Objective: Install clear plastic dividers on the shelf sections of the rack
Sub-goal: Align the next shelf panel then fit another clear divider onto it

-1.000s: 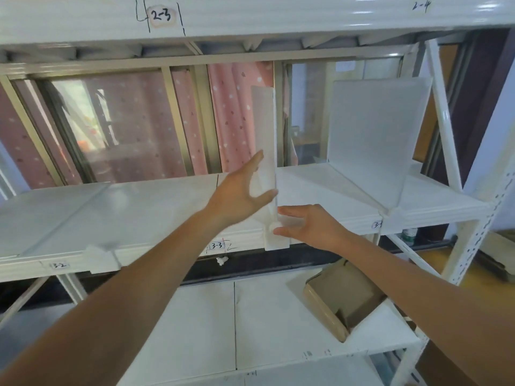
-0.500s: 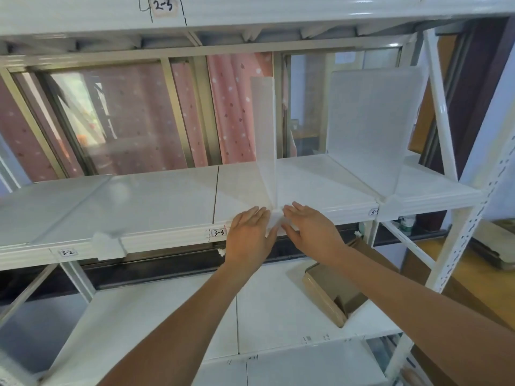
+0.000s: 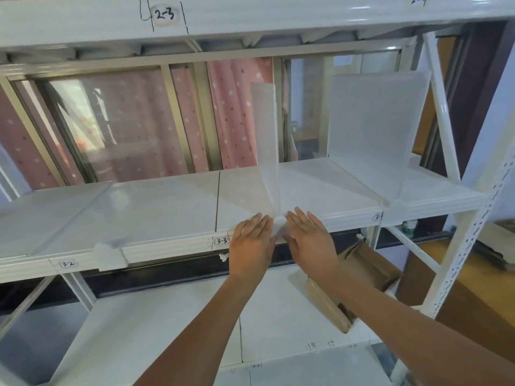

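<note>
Divider (image 3: pixel 266 140) stands upright on the shelf (image 3: pixel 167 207), its clip (image 3: pixel 279 228) at the front lip. Left hand (image 3: pixel 252 246) and right hand (image 3: pixel 312 240) lie flat, open, flanking it, gripping nothing; best press both evenly to seat it square.

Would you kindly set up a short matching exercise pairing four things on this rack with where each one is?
Things:
1. middle divider
2. right divider
3. cardboard box
4. label 3-2

Places:
A. on the lower shelf, under the right forearm
B. upright on the shelf, near the rack's right post
C. on the shelf's front edge, far left
D. upright, its front foot between the left hand and the right hand

Pairs: 1-D, 2-B, 3-A, 4-C
</note>
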